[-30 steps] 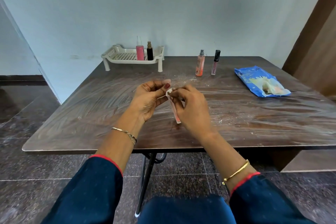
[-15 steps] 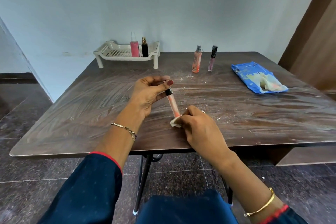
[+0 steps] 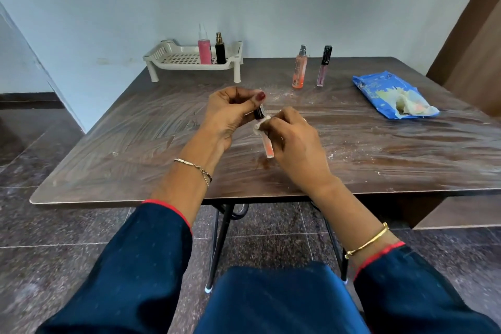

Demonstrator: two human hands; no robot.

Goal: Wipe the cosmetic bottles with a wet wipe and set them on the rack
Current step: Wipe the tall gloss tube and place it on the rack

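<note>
Above the middle of the table, my left hand (image 3: 230, 114) pinches the black cap of a slim peach lip gloss tube (image 3: 267, 146). My right hand (image 3: 295, 144) presses a white wet wipe (image 3: 259, 125) around the upper part of the tube, just below the cap. A white slotted rack (image 3: 189, 61) stands at the back left; on it are a pink spray bottle (image 3: 204, 49) and a small black bottle (image 3: 220, 50). An orange spray bottle (image 3: 299, 68) and a mauve lip gloss tube (image 3: 324, 66) stand on the table at the back.
A blue wet wipe pack (image 3: 379, 89) lies open at the right with a wipe sticking out. The dark wooden table (image 3: 135, 149) is streaked with white powder. A brown door or panel is at the far right.
My right hand has slid the wipe from the tube's lower end up to just below the cap. The left hand keeps its hold on the cap.
</note>
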